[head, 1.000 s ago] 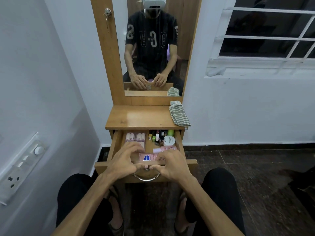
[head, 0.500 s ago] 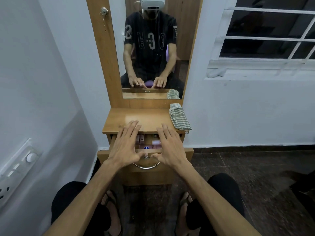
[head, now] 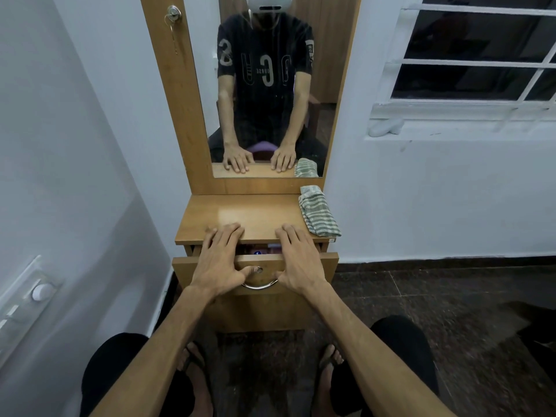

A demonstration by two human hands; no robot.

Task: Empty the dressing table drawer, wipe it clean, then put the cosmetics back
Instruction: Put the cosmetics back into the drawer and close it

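We see the drawer (head: 258, 261) of the wooden dressing table (head: 240, 215) drawn out only a little, its light-brown front panel standing just proud of the cabinet. A curved metal handle (head: 259, 286) hangs at the middle of that front. Through the narrow gap under the tabletop we glimpse a sliver of the cosmetics (head: 261, 250), pink and white with a blue spot; more than that we cannot make out.

Our left hand (head: 221, 260) lies flat with fingers straight and spread, fingertips on the tabletop's front edge, thumb down against the drawer front beside the handle. Our right hand (head: 298, 258) mirrors it, fingers extended and relaxed, grasping nothing.

A folded green-and-white striped cloth (head: 319, 212) rests on the right rear corner of the glossy tabletop, hanging slightly over its edge. The tall mirror (head: 270, 85) above reflects a seated person in a dark printed shirt. A key hangs in a lock (head: 173, 14) on the mirror's wooden frame. White walls flank the table, a barred window (head: 475, 52) sits to the right, a switch panel (head: 27, 299) to the left, and the floor (head: 436, 296) is dark speckled stone
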